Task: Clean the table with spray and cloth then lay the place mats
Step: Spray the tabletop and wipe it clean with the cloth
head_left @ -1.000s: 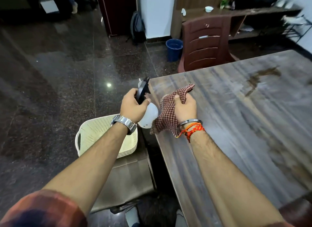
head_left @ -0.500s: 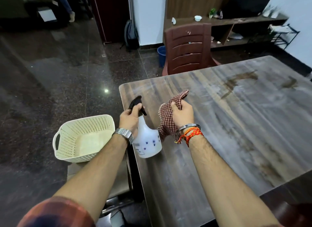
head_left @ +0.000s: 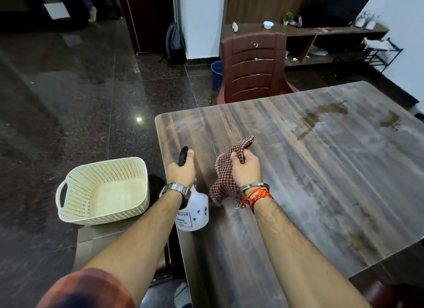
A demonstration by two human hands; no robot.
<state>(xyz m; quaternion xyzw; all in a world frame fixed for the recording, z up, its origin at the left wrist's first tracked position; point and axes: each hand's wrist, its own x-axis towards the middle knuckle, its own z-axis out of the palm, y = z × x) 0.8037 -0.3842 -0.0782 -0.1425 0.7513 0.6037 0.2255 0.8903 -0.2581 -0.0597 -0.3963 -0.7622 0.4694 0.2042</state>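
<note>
Two items in hand. Spray bottle at the worktop's near left edge, white body upright. Left grip closed round its neck, hiding the trigger; only the black head's tip shows by the thumb. Label partly cut off by the forearm. Checked cloth bunched in the closed right grip, just beside the bottle; whether it touches the worktop is unclear. Cream basket sits left of the worktop, its support mostly hidden by the arm.

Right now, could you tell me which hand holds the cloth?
The right hand, with red threads, grips the cloth; the left hand, wearing a watch, holds the spray bottle.
</note>
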